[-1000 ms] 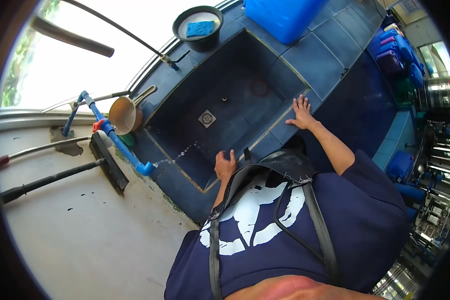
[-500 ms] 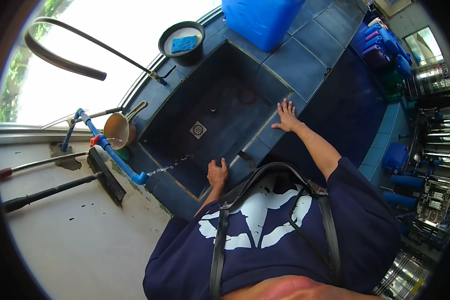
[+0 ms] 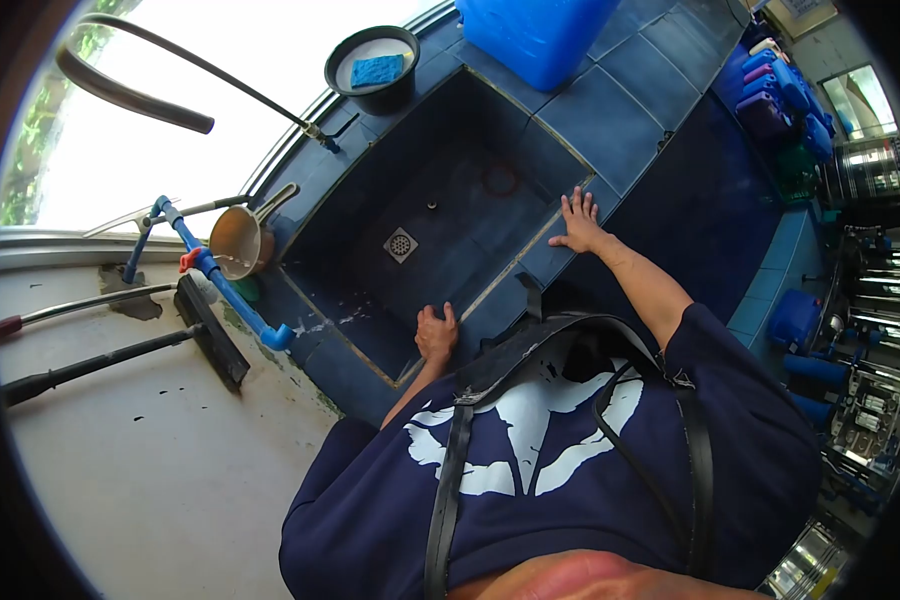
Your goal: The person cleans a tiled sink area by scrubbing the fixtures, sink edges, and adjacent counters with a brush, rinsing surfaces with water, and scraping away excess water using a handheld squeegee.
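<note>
My right hand (image 3: 580, 222) lies with spread fingers on the tiled rim of the dark blue sink (image 3: 520, 262), near its far right corner. At the sink's near left edge is my left hand (image 3: 436, 333), thumb apart and fingers bent over the rim. Neither hand holds an object. From the elbow end of a blue pipe (image 3: 195, 262) with a red valve handle, water (image 3: 342, 318) streams toward the sink. A square drain grate (image 3: 401, 245) shows on the sink floor, with a red ring (image 3: 500, 179) farther back.
A black bucket (image 3: 372, 98) carries a blue sponge (image 3: 378, 71) above pale contents. Beside it stands a blue container (image 3: 530, 45). A saucepan-like dipper (image 3: 240, 243) sits left of the sink. A squeegee (image 3: 213, 335) leans nearby, and a curved metal faucet (image 3: 140, 95) rises above.
The view has shifted slightly. Both hands stay on the sink rim in much the same poses, and water keeps running from the pipe.
</note>
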Motion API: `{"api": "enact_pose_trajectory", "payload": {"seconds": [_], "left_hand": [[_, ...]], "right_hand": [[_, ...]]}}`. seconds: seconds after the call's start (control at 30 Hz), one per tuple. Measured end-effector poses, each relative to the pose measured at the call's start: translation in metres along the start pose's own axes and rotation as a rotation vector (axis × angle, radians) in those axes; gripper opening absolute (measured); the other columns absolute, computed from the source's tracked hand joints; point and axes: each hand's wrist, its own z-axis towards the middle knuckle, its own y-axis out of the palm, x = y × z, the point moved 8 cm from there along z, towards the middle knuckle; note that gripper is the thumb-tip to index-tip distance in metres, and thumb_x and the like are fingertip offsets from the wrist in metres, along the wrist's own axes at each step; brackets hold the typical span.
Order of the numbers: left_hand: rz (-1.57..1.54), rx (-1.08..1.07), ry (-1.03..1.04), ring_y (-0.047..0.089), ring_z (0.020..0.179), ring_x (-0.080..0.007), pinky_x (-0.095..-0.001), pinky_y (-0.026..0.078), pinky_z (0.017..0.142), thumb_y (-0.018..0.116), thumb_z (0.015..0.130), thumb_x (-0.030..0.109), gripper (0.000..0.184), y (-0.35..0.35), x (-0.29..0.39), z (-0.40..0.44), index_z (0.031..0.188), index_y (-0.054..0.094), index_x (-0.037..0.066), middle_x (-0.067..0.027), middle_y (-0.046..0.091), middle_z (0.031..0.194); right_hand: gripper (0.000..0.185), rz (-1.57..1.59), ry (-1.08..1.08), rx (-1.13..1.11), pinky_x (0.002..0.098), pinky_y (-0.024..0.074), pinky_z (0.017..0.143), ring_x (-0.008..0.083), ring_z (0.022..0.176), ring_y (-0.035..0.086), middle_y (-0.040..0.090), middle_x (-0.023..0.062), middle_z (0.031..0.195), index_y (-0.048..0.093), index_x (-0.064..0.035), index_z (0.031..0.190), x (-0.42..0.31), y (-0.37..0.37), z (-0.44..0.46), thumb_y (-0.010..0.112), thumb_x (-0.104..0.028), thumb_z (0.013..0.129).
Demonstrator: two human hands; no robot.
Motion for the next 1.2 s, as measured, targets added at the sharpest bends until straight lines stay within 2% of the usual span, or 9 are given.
{"api": "enact_pose_trajectory", "payload": {"seconds": [0.5,0.6,0.77,0.8,0.87,0.93,1.07,1.17,1.2], "left_hand": [[0.075,0.085,-0.059,0.064,0.109,-0.0414,-0.0517,0.052,0.092,0.057,0.094,0.045,0.043,0.003,-0.007,0.0,0.117,0.065,0.009,-0.0154,0.062,0.124],[0.084,0.144,-0.028,0.065,0.106,-0.0415,-0.0506,0.053,0.09,0.059,0.092,0.043,0.042,0.002,-0.006,0.005,0.117,0.065,0.009,-0.0148,0.062,0.124],[0.391,0.222,-0.048,0.054,0.127,-0.0388,-0.0566,0.037,0.111,0.067,0.085,0.039,0.05,-0.018,0.026,-0.005,0.125,0.063,0.007,-0.0195,0.053,0.136],[0.402,0.215,-0.066,0.054,0.127,-0.0388,-0.0566,0.037,0.111,0.067,0.085,0.039,0.05,-0.018,0.031,-0.006,0.125,0.063,0.007,-0.0195,0.053,0.136],[0.424,0.379,-0.244,0.045,0.136,-0.0395,-0.0599,0.024,0.118,0.071,0.083,0.037,0.061,-0.021,0.042,-0.004,0.133,0.058,0.006,-0.0251,0.044,0.144],[0.361,0.383,-0.297,0.044,0.137,-0.0421,-0.0593,0.026,0.118,0.073,0.082,0.037,0.064,-0.018,0.069,-0.005,0.136,0.056,0.006,-0.0277,0.041,0.146],[0.104,0.355,-0.249,0.039,0.14,-0.0485,-0.059,0.033,0.115,0.075,0.081,0.036,0.07,0.02,0.086,-0.01,0.139,0.053,0.004,-0.0341,0.032,0.153],[0.117,0.176,-0.349,0.034,0.141,-0.0523,-0.0589,0.037,0.112,0.076,0.081,0.036,0.072,0.044,0.114,-0.028,0.14,0.052,0.003,-0.0388,0.026,0.155],[0.156,0.17,-0.305,0.026,0.145,-0.0564,-0.0594,0.033,0.115,0.077,0.082,0.04,0.081,0.073,0.089,-0.026,0.146,0.046,0.0,-0.0434,0.018,0.156]], "right_hand": [[0.123,0.057,-0.07,-0.032,0.0667,0.0053,0.121,0.0635,0.147,-0.012,-0.016,0.0357,0.163,0.007,0.0048,0.16,-0.013,-0.02,-0.014,0.075,-0.061,0.082],[0.12,-0.013,-0.043,-0.114,0.0678,0.0096,0.12,0.0608,0.149,0.002,-0.003,0.0381,0.163,0.015,0.0076,0.159,-0.022,-0.056,-0.008,0.077,-0.06,0.081],[0.102,-0.037,-0.381,-0.428,0.0503,0.0383,0.115,0.0451,0.142,0.042,0.039,0.0355,0.153,0.036,0.0099,0.15,-0.026,-0.092,0.027,0.076,-0.055,0.083],[0.092,-0.055,-0.602,-0.269,0.0419,0.0445,0.111,0.0416,0.139,0.047,0.043,0.0307,0.151,0.037,0.0087,0.149,-0.038,-0.136,0.016,0.074,-0.05,0.088],[0.079,0.161,-0.865,0.017,0.0437,0.0422,0.113,0.0358,0.14,0.046,0.044,0.0242,0.154,0.042,0.0052,0.148,-0.047,-0.223,0.008,0.072,-0.042,0.092],[0.063,0.409,-1.049,0.352,0.0424,0.0433,0.113,0.0355,0.137,0.051,0.056,0.021,0.145,0.055,0.0011,0.141,-0.044,-0.339,-0.019,0.075,-0.032,0.091],[0.06,0.455,-1.052,1.185,0.0474,0.047,0.107,0.0371,0.13,0.056,0.059,0.0175,0.141,0.058,-0.0041,0.136,0.003,-0.495,-0.029,0.08,-0.033,0.087],[0.074,0.386,-0.997,1.29,0.0489,0.0475,0.106,0.0374,0.127,0.056,0.061,0.0167,0.137,0.057,-0.0076,0.139,0.013,-0.55,-0.008,0.084,-0.044,0.081],[0.084,0.283,-0.899,1.206,0.0444,0.0434,0.11,0.0384,0.135,0.05,0.046,0.0181,0.151,0.048,-0.0078,0.148,0.009,-0.558,0.007,0.086,-0.04,0.08]]}}
